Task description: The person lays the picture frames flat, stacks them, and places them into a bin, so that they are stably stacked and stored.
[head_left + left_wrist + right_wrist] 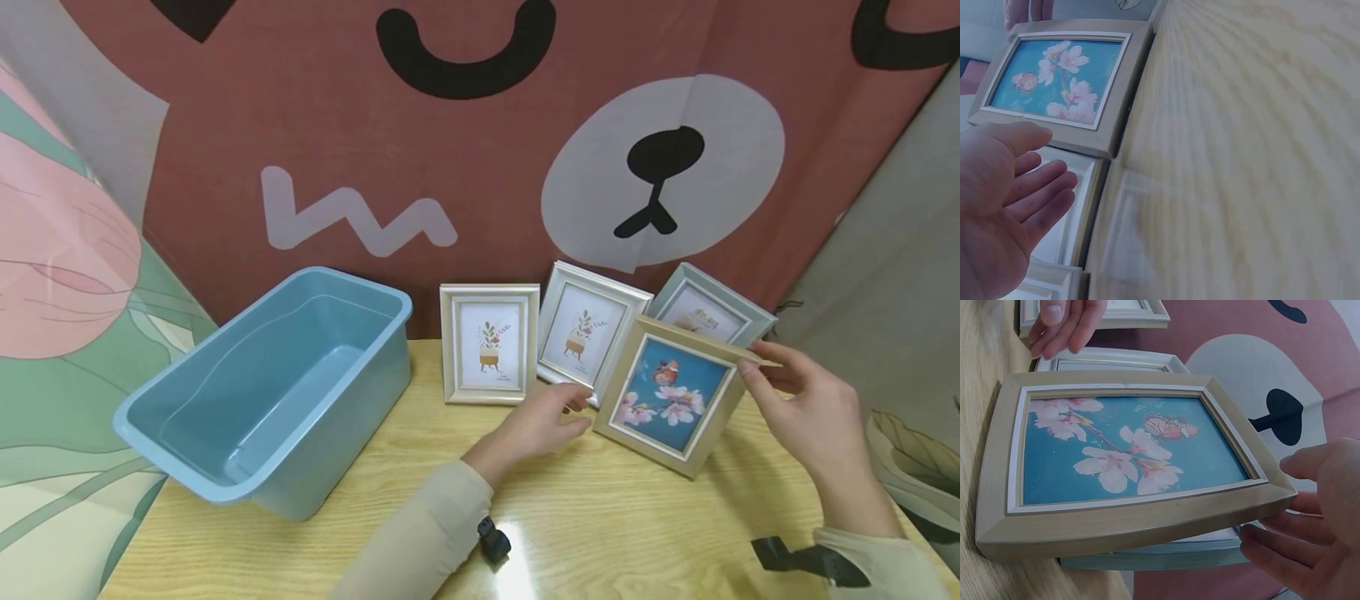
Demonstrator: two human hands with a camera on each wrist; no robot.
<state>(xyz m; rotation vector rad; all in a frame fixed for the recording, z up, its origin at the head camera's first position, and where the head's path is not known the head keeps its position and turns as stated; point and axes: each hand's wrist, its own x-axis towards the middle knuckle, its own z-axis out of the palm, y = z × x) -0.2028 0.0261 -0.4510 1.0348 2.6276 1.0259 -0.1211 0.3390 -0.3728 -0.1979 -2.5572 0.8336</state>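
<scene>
My right hand pinches the upper right corner of a tan picture frame, its thumb in front and fingers behind. This frame leans back and shows a butterfly and pink blossoms on blue. Behind it, partly covered, stands a grey-blue picture frame. My left hand is near the tan frame's lower left corner, its fingers loosely bent and holding nothing. In the left wrist view the left palm shows bare. A silver-white picture frame stands tilted behind that hand, with a champagne-coloured picture frame upright beside it.
A blue plastic bin stands at the left of the wooden table, its inside bare. Directly behind the table hangs a cloth with a bear face. Dark straps circle both sleeves.
</scene>
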